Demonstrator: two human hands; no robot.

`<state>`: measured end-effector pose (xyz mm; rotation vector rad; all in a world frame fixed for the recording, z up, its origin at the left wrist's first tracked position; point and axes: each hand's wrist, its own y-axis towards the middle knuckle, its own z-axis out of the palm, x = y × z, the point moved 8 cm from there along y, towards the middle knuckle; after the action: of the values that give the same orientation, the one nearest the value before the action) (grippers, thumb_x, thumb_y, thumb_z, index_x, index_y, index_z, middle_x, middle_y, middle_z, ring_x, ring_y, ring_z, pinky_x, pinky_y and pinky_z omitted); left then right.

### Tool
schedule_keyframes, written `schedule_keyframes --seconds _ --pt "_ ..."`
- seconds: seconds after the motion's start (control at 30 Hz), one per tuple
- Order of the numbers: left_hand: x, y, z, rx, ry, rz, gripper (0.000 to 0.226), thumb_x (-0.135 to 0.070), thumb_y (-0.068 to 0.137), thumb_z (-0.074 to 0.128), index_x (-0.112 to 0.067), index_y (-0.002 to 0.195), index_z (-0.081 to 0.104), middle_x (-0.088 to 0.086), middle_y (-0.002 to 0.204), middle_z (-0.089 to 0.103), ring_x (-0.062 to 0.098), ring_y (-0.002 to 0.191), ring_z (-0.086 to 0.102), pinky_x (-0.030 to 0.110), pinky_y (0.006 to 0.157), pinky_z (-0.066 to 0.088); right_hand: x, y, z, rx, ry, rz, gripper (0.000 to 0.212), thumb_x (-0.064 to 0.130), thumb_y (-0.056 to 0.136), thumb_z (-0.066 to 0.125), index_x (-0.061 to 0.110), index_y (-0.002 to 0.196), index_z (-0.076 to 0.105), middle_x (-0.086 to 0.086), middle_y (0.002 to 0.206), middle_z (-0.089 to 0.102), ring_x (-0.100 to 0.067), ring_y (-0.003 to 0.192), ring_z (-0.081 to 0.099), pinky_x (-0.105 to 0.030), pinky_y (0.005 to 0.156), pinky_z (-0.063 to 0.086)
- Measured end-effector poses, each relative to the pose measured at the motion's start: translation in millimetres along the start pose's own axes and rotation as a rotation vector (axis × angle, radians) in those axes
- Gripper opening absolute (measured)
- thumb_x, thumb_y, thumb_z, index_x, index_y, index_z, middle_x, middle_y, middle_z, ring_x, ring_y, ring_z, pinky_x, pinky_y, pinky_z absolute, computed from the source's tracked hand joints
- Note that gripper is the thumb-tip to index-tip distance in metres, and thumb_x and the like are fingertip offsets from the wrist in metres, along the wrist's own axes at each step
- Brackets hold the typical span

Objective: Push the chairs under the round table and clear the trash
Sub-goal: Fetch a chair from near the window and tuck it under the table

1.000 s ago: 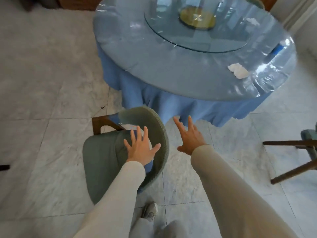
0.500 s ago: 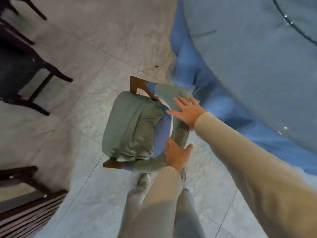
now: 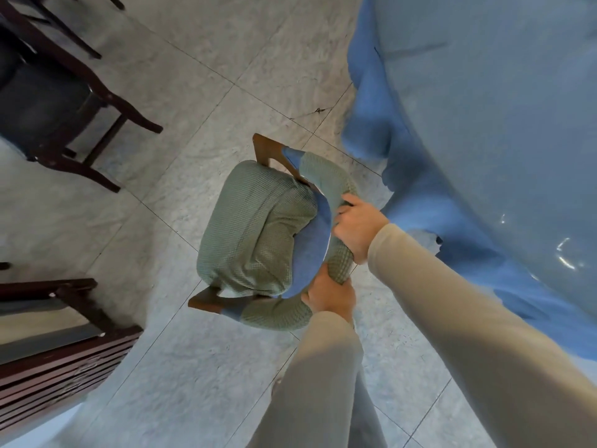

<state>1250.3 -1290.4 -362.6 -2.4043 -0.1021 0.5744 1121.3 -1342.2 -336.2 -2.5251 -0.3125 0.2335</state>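
A green padded chair [image 3: 252, 227] with a blue inner back and brown wooden arms stands on the tile floor, its seat pointing away from the round table [image 3: 500, 124]. The table carries a blue cloth under clear plastic and fills the right of the view. My left hand [image 3: 329, 297] grips the near end of the curved green backrest. My right hand [image 3: 357, 226] grips the same backrest farther along, close to the hanging cloth. Both hands are closed around the padding. No trash shows in this view.
A dark wooden chair [image 3: 51, 92] stands at the upper left. Dark slatted wooden furniture [image 3: 55, 350] sits at the lower left. Grey marble tile floor [image 3: 181, 367] lies open between them and the green chair. My legs are below my arms.
My hands went from hovering open near the backrest to gripping it. The view swung down and left, so the tabletop and the white scrap on it left the frame.
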Motion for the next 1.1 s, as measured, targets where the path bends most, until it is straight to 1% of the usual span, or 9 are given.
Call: schedule_keyframes --seconds 0.2,0.33,0.5,0.57,0.67,0.8,0.87,0.97,1.1 --pt "17 2 6 0.082 0.066 0.088 0.034 -0.044 0.092 0.062 -0.026 0.121 0.066 0.004 0.124 0.068 0.034 0.118 0.061 0.053 0.103 0.046 11 -13 -5 0.045 0.082 0.122 0.012 0.029 0.083 0.07 0.028 0.08 0.058 0.001 0.097 0.069 -0.028 0.106 0.055 -0.041 0.105 0.041" --pt "35 -10 -3 0.082 0.164 0.217 0.027 -0.038 0.094 0.062 -0.021 0.114 0.069 0.006 0.114 0.071 0.033 0.111 0.063 0.053 0.096 0.051 45 -40 -11 0.02 0.043 0.15 0.012 0.034 0.083 0.064 0.028 0.078 0.055 0.007 0.089 0.067 -0.019 0.095 0.061 -0.036 0.107 0.034" --pt "79 -12 -27 0.155 0.28 0.394 0.026 -0.037 0.091 0.061 -0.022 0.11 0.071 0.006 0.109 0.071 0.033 0.102 0.065 0.049 0.087 0.054 97 -66 -22 -0.029 0.289 0.307 0.026 0.026 0.088 0.06 0.025 0.069 0.042 0.006 0.072 0.044 -0.02 0.081 0.048 -0.032 0.102 0.038" --pt "102 -8 -42 0.216 0.317 0.456 0.031 -0.038 0.086 0.058 -0.021 0.109 0.07 0.008 0.106 0.072 0.035 0.099 0.065 0.048 0.086 0.054 126 -68 -21 -0.012 0.386 0.396 0.018 0.027 0.087 0.061 0.028 0.074 0.049 0.007 0.073 0.048 -0.019 0.077 0.045 -0.033 0.097 0.038" --pt "129 -6 -77 0.29 0.35 0.573 0.026 -0.032 0.081 0.058 -0.021 0.102 0.071 0.006 0.103 0.072 0.034 0.099 0.065 0.044 0.084 0.053 169 -63 -14 -0.008 0.476 0.548 0.003 0.031 0.081 0.064 0.029 0.081 0.062 0.008 0.077 0.063 -0.019 0.079 0.059 -0.035 0.093 0.041" --pt "174 10 -129 0.369 0.504 0.731 0.023 -0.026 0.084 0.065 -0.025 0.106 0.072 0.004 0.111 0.071 0.034 0.107 0.063 0.045 0.088 0.052 246 -53 -30 0.007 0.628 0.699 0.01 0.032 0.083 0.063 0.028 0.08 0.055 0.005 0.078 0.062 -0.021 0.078 0.059 -0.036 0.092 0.04" --pt "200 27 -154 0.425 0.622 0.751 0.036 -0.032 0.078 0.061 -0.038 0.113 0.069 0.001 0.13 0.061 0.036 0.125 0.052 0.052 0.099 0.049 285 -44 -46 -0.007 0.7 0.782 0.015 0.037 0.087 0.062 0.028 0.082 0.051 0.003 0.085 0.066 -0.022 0.084 0.062 -0.037 0.094 0.04" --pt "227 47 -190 0.494 0.804 0.761 0.049 -0.033 0.083 0.06 -0.056 0.126 0.056 -0.005 0.159 0.028 0.045 0.15 0.012 0.071 0.11 0.033 340 -31 -63 -0.014 0.836 0.877 0.024 0.047 0.09 0.06 0.027 0.085 0.049 0.002 0.086 0.065 -0.023 0.09 0.064 -0.038 0.098 0.04" --pt "250 57 -229 0.562 0.963 0.853 0.058 -0.029 0.093 0.06 -0.056 0.142 0.045 -0.003 0.171 0.002 0.041 0.155 -0.011 0.073 0.115 0.021 402 -16 -79 -0.019 0.989 0.971 0.036 0.058 0.091 0.054 0.023 0.096 0.06 -0.002 0.104 0.069 -0.028 0.101 0.064 -0.04 0.098 0.036"
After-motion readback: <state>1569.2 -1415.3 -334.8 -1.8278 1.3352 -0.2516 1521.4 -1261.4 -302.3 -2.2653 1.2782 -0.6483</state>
